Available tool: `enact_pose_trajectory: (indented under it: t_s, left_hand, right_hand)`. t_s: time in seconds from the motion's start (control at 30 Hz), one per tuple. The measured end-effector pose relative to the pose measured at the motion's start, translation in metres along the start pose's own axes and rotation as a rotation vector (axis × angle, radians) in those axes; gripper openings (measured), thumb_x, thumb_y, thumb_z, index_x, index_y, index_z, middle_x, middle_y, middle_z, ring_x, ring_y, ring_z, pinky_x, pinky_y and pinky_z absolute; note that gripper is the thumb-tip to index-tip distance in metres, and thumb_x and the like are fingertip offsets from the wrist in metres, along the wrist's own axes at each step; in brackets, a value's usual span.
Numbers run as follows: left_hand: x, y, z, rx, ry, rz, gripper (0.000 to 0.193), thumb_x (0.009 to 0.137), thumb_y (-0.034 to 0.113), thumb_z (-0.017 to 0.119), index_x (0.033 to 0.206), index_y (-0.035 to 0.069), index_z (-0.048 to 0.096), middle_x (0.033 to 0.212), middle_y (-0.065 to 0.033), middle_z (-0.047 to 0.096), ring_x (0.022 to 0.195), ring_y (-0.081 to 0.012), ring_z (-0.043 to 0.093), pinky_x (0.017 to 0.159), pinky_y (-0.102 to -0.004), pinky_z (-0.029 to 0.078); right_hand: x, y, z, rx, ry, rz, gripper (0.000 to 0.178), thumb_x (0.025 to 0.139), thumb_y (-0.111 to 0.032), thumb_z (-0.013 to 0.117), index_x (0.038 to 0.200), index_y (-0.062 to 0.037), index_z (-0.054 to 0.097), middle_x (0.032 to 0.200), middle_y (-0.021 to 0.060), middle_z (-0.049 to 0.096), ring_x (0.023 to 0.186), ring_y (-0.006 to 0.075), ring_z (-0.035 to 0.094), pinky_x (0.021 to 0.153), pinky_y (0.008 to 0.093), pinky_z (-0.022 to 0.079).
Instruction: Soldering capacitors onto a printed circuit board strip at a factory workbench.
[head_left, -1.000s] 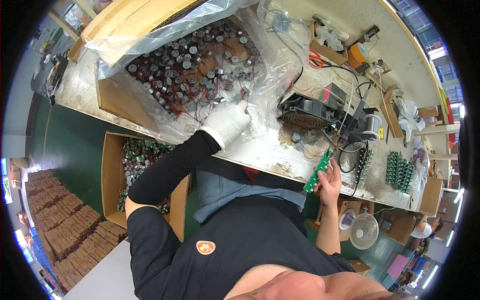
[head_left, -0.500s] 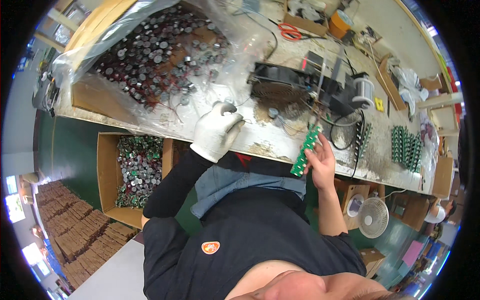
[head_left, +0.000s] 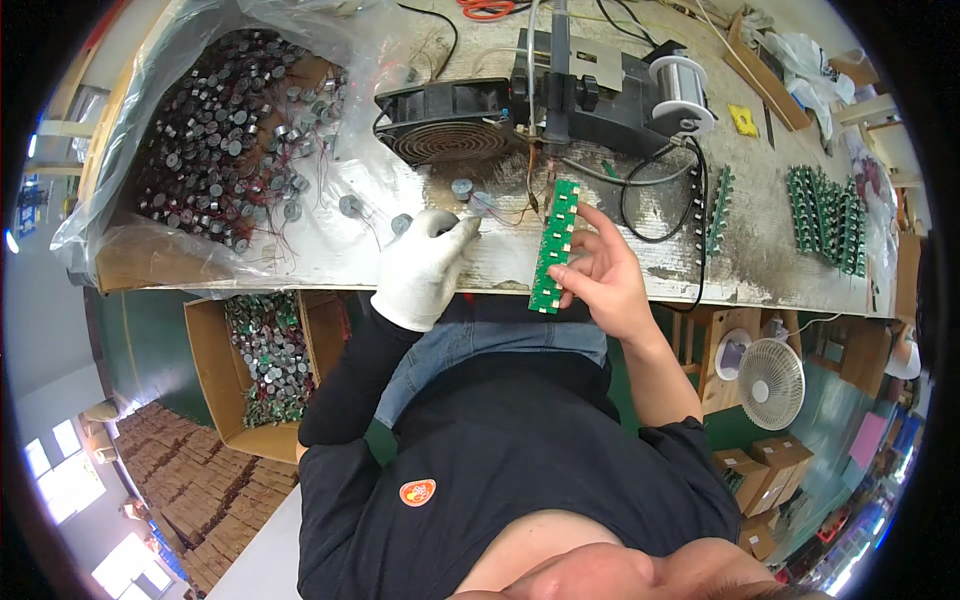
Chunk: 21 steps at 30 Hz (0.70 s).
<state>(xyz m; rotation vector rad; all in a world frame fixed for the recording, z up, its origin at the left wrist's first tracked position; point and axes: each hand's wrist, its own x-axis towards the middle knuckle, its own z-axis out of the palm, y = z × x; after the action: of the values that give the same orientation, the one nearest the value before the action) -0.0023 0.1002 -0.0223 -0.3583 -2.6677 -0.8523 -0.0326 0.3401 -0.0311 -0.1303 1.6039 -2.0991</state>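
R hand (head_left: pixel 610 283), bare, has its grip closed on a green PCB (head_left: pixel 555 250), thumb on the face, fingers behind; PCB stands approx. upright in view, over the front edge of the table (head_left: pixel 775 262), its top end near the soldering tip. L hand (head_left: pixel 418 278), white glove, black sleeve: grip narrow, fingers curled in; can't tell if it's pinching a wire. A round metal pc. (head_left: pixel 401 223) is right by the glove's fingertips, another (head_left: pixel 350 206) a bit further L, a third (head_left: pixel 462 188) nr. the blk fan (head_left: pixel 450 120). Lg. pile of same pcs. w/ red wires in clear plastic (head_left: pixel 110 195), far L. Wire spool (head_left: pixel 683 92) behind, R of fan; rows of green boards (head_left: pixel 826 218) far R.
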Motion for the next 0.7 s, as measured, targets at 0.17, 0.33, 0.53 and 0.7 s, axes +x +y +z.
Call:
enact_pose_trajectory:
  t_s: [0.17, 0.33, 0.53, 0.7]
  left_hand:
    - [0.005, 0.001, -0.005, 0.062, -0.024, -0.057, 0.024, 0.076, 0.004, 0.071, 0.1, 0.008, 0.067, 0.078, -0.0099, 0.061, 0.066, -0.0276, 0.061, 0.059, -0.0312, 0.049]
    - [-0.004, 0.009, 0.012, -0.665, -0.142, -0.598, 0.021, 0.089, 0.012, 0.062, 0.104, -0.002, 0.064, 0.086, -0.0086, 0.068, 0.071, -0.0121, 0.065, 0.065, -0.0249, 0.05]
    - [-0.001, 0.021, 0.027, -0.957, -0.118, -0.699, 0.023, 0.091, 0.015, 0.062, 0.102, -0.005, 0.063, 0.086, -0.008, 0.067, 0.075, -0.0127, 0.064, 0.066, -0.0258, 0.051]
    - [0.005, 0.028, 0.031, -1.103, -0.128, -0.796, 0.021, 0.091, 0.015, 0.062, 0.1, -0.004, 0.063, 0.085, -0.0075, 0.066, 0.076, -0.0114, 0.063, 0.067, -0.0242, 0.05]
  right_hand:
    - [0.0, -0.001, -0.002, 0.021, -0.022, 0.014, 0.072, 0.082, 0.006, 0.064, 0.142, -0.0025, 0.025, 0.106, 0.0181, 0.056, 0.068, 0.0132, 0.062, 0.051, 0.0229, 0.051]
    - [0.001, -0.006, 0.0, 0.019, -0.023, 0.06, 0.07, 0.083, 0.006, 0.064, 0.142, -0.0035, 0.027, 0.103, 0.0155, 0.057, 0.066, 0.0121, 0.061, 0.05, 0.0223, 0.05]
    - [0.003, -0.004, 0.004, 0.006, -0.029, 0.062, 0.069, 0.084, 0.005, 0.063, 0.141, -0.004, 0.027, 0.101, 0.0132, 0.058, 0.064, 0.0111, 0.059, 0.049, 0.0217, 0.05]
    - [0.002, -0.003, 0.007, 0.038, -0.03, 0.047, 0.068, 0.084, 0.005, 0.063, 0.141, -0.0044, 0.027, 0.103, 0.013, 0.057, 0.065, 0.0108, 0.06, 0.049, 0.0216, 0.05]
